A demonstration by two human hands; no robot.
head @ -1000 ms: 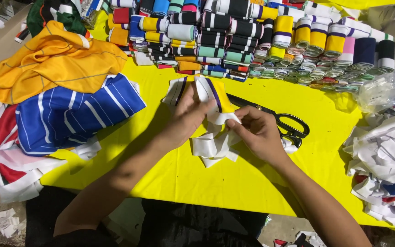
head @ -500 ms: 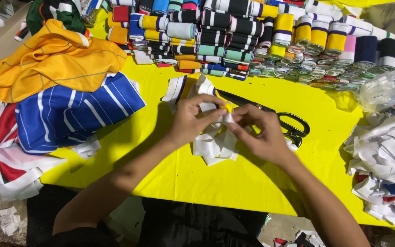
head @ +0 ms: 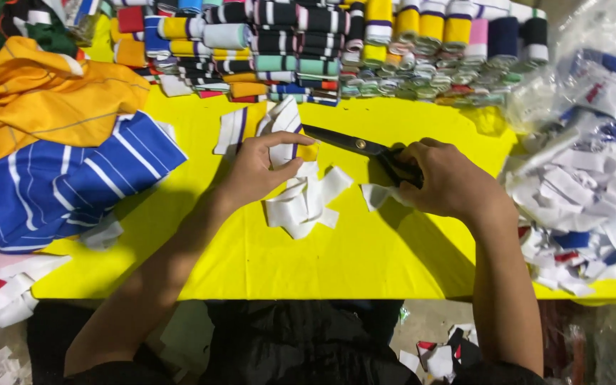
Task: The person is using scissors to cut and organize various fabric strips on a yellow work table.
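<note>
Black scissors (head: 354,145) lie mid-counter, blades pointing left; the right hand (head: 445,178) grips their handles and a white scrap (head: 376,194). The left hand (head: 264,165) presses white ribbed strips (head: 301,203), thumb and fingers pinching one. Yellow counter (head: 322,249) beneath; blue striped fabric (head: 65,185) left, stacked knit collars (head: 336,43) behind.

Bright overhead light, soft arm shadows, perhaps slight edge blur.
</note>
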